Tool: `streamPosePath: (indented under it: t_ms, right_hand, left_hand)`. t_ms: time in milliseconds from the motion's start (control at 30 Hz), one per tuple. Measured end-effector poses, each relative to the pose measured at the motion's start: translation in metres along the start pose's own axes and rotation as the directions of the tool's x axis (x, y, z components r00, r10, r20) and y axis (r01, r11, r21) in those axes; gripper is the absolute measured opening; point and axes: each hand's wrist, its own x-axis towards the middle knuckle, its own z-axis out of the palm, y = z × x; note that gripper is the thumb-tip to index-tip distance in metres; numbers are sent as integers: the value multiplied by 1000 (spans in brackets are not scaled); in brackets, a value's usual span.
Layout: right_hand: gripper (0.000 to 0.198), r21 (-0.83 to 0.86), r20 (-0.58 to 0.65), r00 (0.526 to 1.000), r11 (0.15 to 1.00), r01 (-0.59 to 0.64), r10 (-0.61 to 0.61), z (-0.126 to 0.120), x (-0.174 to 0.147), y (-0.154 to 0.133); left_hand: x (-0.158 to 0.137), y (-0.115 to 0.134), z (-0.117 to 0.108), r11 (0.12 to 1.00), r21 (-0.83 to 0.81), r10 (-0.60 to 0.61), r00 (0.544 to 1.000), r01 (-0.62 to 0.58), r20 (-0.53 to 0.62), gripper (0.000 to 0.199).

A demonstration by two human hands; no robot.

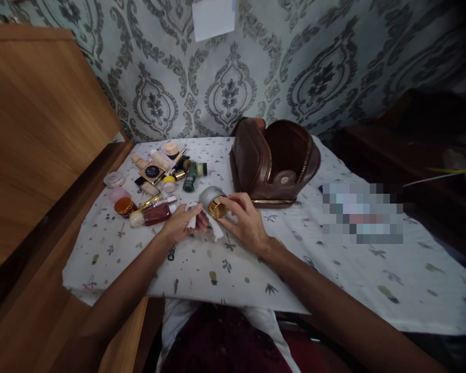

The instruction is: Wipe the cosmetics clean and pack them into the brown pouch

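In my right hand [245, 220] is a cosmetic jar [213, 199], silvery grey with a shiny gold band, tilted on its side above the table. My left hand [182, 224] grips a crumpled white tissue [194, 220] whose loose end hangs below the jar. Just left of that hand lie a bottle of dark red liquid [157, 214] and a jar with an orange-gold lid [125, 206]. Behind them sit a green bottle [189, 177], a small jar with a yellow lid [170, 183] and a black-and-gold compact [152, 171].
A brown leather bag [252, 160] stands unzipped at the back, right of the cosmetics. Farther right lies a blurred-out flat item [363, 212]. A patterned cloth [225, 282] covers the table. Wooden furniture [34, 103] borders the left side, and a patterned wall [233, 88] rises behind.
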Motion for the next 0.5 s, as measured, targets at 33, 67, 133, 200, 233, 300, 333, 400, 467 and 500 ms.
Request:
streamPosePath:
  t_ms: [33,67,133,200,233,300,333,400,467,500]
  right_hand:
    - [39,-5,-12,1000,1000,3,-3,1,0,0]
    - [39,-9,-26,1000,1000,8,-8,1,0,1]
    - [38,-15,-47,999,1000,20,-20,1,0,1]
    - [39,-16,-48,999,1000,15,-16,1,0,1]
    - [39,-16,-40,999,1000,9,-9,1,0,1]
    - [40,-18,-22,1000,1000,-8,7,1,-1,0]
    - [40,-23,-13,1000,1000,-11,10,1,-1,0]
    - [40,-38,-3,1000,999,-8,8,2,-2,0]
    - [39,-54,-7,1000,999,0,0,3,-2,-1]
    - [39,-56,-10,1000,998,4,-4,3,-2,-1]
  left_hand:
    - [-1,1,1,1000,-27,-15,1000,15,-1,59]
    - [-1,2,2,997,-62,-38,999,38,5,65]
    - [-1,3,4,987,-140,-79,997,82,27,72]
    - [-1,4,5,975,-205,-82,996,85,25,68]
    - [0,4,5,972,-223,-80,997,78,2,62]
    - [2,3,4,973,-223,-72,995,56,-67,47]
    - [3,2,4,977,-208,-58,994,37,-96,40]
    - [4,-1,4,985,-170,2,993,-23,-120,33]
    - [4,-2,3,987,-133,75,991,-90,-115,34]
    - [4,-3,3,988,-103,105,988,-117,-111,37]
